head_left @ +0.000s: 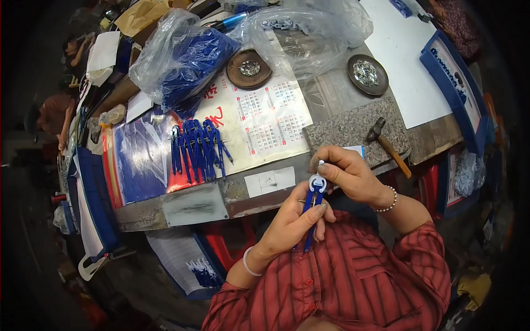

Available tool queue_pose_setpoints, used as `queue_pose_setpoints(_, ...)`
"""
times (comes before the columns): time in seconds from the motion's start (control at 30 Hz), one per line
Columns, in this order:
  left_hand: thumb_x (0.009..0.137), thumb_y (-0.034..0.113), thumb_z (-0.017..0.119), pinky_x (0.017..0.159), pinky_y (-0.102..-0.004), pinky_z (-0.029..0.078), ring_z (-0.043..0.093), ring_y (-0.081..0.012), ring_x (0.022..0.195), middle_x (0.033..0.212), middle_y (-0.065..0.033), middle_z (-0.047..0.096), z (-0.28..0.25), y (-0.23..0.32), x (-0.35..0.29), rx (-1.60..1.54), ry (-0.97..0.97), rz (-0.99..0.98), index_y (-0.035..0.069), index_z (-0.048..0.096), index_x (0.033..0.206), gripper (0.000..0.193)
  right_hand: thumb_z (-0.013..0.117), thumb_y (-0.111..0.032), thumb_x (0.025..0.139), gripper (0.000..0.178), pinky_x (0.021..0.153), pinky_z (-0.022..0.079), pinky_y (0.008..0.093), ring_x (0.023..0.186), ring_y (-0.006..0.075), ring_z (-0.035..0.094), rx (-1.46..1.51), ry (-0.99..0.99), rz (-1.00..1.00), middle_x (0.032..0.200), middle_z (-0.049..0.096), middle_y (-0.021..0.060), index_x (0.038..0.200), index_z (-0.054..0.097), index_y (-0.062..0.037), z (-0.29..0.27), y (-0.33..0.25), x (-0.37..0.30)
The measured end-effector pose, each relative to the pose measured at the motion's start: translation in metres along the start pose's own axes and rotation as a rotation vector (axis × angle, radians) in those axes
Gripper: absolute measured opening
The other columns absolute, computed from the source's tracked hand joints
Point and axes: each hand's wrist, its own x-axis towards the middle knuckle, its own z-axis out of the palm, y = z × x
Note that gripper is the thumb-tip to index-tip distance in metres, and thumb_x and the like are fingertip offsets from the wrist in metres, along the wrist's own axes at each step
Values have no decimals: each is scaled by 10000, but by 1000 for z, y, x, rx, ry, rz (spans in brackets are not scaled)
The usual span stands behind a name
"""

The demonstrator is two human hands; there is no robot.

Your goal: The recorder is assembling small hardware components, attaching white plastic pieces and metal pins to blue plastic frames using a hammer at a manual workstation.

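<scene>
Holding a blue tool [317, 191] just below right of frame centre: left hand [295, 218] fingers closed round its handles; right hand [356, 177] thumb and forefinger pinching at its pale top.

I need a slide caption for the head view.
Left hand holding a blue tool, right hand at its upper end, beside a bench with a hammer and a pile of blue tools.

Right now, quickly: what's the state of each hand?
Left hand: closed, holding the blue compass around its legs.
Right hand: closed, thumb and fingers pinching at the compass's top end.
</scene>
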Motion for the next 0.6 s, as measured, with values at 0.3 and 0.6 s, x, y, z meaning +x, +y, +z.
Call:
queue_pose_setpoints(0.3,950,128,469,565,-234,476,572,-132,588,880,-150,587,-1,3,3,28,20,-4,-16,345,1235,343,492,-157,952,169,626,394,181,717,33,456,-104,48,-37,833,524,-15,974,554,-2,2,-3,1)
queue_pose_setpoints(0.6,950,132,475,564,-234,479,576,-129,595,881,-145,592,-5,6,5,42,4,-32,-10,346,1240,348,474,-159,958,153,652,391,191,757,42,452,-45,-79,-34,853,502,-2,960,520,-13,-9,-1,8)
